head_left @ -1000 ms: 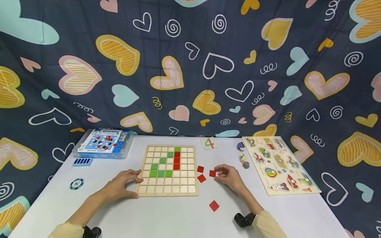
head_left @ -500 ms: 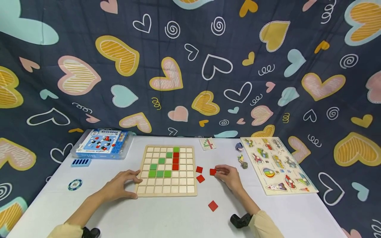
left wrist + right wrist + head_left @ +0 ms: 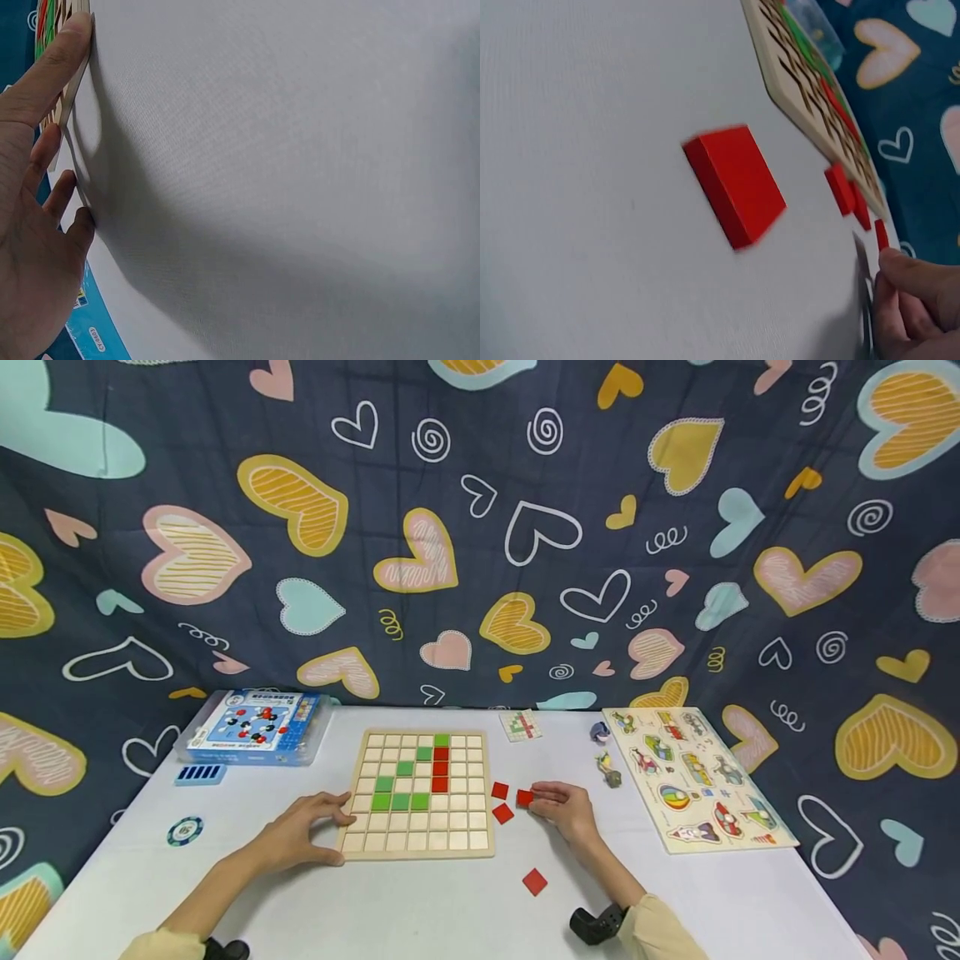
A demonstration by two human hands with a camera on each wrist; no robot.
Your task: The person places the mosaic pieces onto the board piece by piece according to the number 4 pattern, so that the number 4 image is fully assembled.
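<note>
A square wooden grid board [image 3: 416,842] lies on the table, with green tiles [image 3: 405,768] in a stepped line and row, and red tiles [image 3: 440,768] stacked in one column. Fingers and thumb of my left hand [image 3: 296,835] touch the board's left edge and near-left corner, spread apart. Right of the board, my right hand [image 3: 567,812] pinches a red square tile [image 3: 881,234] between thumb and fingertips, just above the table. Two loose red tiles [image 3: 502,814] lie between that hand and the board. Another red tile [image 3: 739,184] lies nearer me.
A small pattern card [image 3: 521,725] lies behind the board. To the right are little figurines [image 3: 609,771] and a picture puzzle board [image 3: 697,785]. On the left stand a blue boxed set [image 3: 251,727], a light-blue slotted piece [image 3: 200,774] and a round chip [image 3: 184,831].
My right hand has moved slightly left with the pinched red tile, closer to the two loose tiles. The left hand stays at the board's edge. The head view has shifted a little.
</note>
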